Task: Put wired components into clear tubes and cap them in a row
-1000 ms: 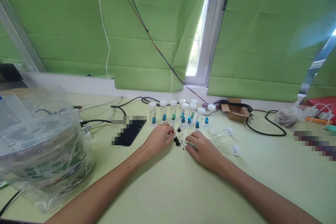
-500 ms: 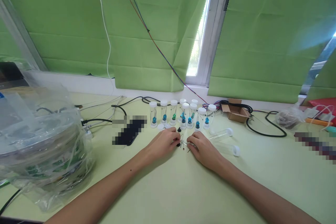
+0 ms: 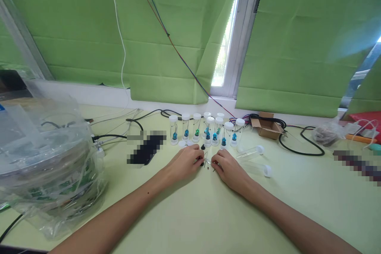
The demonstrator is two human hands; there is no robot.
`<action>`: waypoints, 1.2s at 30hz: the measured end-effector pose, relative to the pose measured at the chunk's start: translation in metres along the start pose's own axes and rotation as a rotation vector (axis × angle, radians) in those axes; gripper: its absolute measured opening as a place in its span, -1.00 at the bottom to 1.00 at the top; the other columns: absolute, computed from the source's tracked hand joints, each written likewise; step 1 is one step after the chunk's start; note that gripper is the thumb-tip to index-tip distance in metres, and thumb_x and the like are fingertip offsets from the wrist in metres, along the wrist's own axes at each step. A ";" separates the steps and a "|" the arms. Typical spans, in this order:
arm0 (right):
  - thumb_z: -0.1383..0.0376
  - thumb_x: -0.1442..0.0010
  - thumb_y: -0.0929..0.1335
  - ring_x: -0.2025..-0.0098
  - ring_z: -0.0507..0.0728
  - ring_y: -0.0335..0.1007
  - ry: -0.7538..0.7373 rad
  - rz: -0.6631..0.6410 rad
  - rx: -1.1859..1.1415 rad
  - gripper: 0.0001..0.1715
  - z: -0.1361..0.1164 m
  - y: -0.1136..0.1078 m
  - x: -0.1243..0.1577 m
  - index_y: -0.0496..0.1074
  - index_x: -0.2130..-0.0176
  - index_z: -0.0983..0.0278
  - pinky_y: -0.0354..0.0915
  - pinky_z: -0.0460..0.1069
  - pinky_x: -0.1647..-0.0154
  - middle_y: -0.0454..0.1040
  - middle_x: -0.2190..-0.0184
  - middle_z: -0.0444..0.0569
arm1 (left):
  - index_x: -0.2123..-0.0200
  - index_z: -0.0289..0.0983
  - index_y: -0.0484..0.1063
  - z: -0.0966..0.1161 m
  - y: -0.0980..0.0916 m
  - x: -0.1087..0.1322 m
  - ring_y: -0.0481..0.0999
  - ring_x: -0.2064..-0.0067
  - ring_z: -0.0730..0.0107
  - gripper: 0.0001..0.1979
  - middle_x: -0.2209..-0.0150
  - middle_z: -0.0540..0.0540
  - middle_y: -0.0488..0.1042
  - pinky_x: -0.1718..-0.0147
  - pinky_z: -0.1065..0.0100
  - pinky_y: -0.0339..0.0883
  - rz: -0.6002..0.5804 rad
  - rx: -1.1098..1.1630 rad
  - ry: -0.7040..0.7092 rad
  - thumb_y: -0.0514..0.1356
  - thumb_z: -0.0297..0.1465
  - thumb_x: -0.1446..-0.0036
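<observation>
My left hand (image 3: 184, 162) rests on the pale green table (image 3: 208, 214) with its fingers curled and pinched at a small black part (image 3: 202, 163). My right hand (image 3: 230, 170) lies just to the right, fingers closed on thin metal tweezers (image 3: 210, 162) whose tip points at the black part. Just behind both hands stand several clear vials with white caps (image 3: 208, 131) holding blue and green pieces. Two empty clear tubes (image 3: 256, 158) lie on their sides to the right of my right hand.
A big clear plastic bag over a round stack (image 3: 44, 166) fills the left side. A dark blurred-out phone (image 3: 147, 149) lies left of the vials. Black cables (image 3: 300, 143) and a small cardboard box (image 3: 266, 127) sit at the back right, under green blinds.
My left hand slid right and forward to the black part. My right hand drew a little nearer to it with the tweezers. In the last half second almost nothing moved.
</observation>
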State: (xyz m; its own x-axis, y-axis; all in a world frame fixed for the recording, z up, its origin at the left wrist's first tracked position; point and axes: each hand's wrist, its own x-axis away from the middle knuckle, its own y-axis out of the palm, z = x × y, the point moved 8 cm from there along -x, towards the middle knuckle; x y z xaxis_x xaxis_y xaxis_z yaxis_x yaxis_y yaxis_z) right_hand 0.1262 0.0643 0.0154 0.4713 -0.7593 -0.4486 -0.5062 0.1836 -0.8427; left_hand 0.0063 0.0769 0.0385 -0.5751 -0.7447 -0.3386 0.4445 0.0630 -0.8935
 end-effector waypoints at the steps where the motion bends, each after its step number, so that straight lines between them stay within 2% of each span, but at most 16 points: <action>1: 0.48 -0.26 0.29 0.18 0.19 0.31 0.002 -0.002 0.007 -0.85 0.000 0.000 0.000 0.42 0.31 0.29 0.32 0.06 0.17 0.42 0.30 0.02 | 0.38 -0.26 0.49 0.000 0.000 0.000 0.38 0.38 0.40 -0.76 0.37 -0.06 0.37 0.43 0.38 0.15 -0.001 -0.003 0.002 0.06 -0.40 -0.25; 22: 0.52 -0.27 0.28 0.23 0.21 0.34 -0.024 -0.046 0.292 -0.79 -0.009 0.000 -0.007 0.36 0.38 0.31 0.32 0.04 0.27 0.43 0.33 0.06 | 0.37 -0.27 0.48 0.003 -0.001 -0.001 0.37 0.39 0.40 -0.74 0.38 -0.07 0.36 0.45 0.39 0.14 -0.016 -0.024 0.003 0.02 -0.38 -0.27; 29: 0.53 -0.29 0.23 0.20 0.21 0.31 -0.015 -0.025 0.215 -0.78 -0.007 0.000 -0.006 0.34 0.35 0.31 0.31 0.05 0.21 0.42 0.31 0.05 | 0.37 -0.26 0.47 0.003 -0.003 0.000 0.39 0.38 0.38 -0.74 0.38 -0.07 0.39 0.44 0.38 0.15 -0.005 -0.024 -0.013 0.02 -0.38 -0.26; 36: 0.50 -0.32 0.20 0.20 0.18 0.28 -0.012 0.066 0.021 -0.80 -0.007 -0.009 -0.005 0.28 0.31 0.28 0.29 0.05 0.19 0.39 0.29 0.02 | 0.26 -0.25 0.49 0.002 -0.002 0.001 0.44 0.30 0.30 -0.80 0.32 -0.10 0.46 0.41 0.35 0.19 -0.003 0.004 -0.034 0.07 -0.36 -0.24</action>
State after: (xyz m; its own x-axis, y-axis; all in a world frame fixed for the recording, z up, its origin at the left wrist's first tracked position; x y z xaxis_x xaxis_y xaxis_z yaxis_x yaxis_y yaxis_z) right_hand 0.1231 0.0616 0.0269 0.4462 -0.7377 -0.5067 -0.5209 0.2464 -0.8173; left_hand 0.0062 0.0750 0.0405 -0.5528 -0.7672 -0.3253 0.4457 0.0576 -0.8933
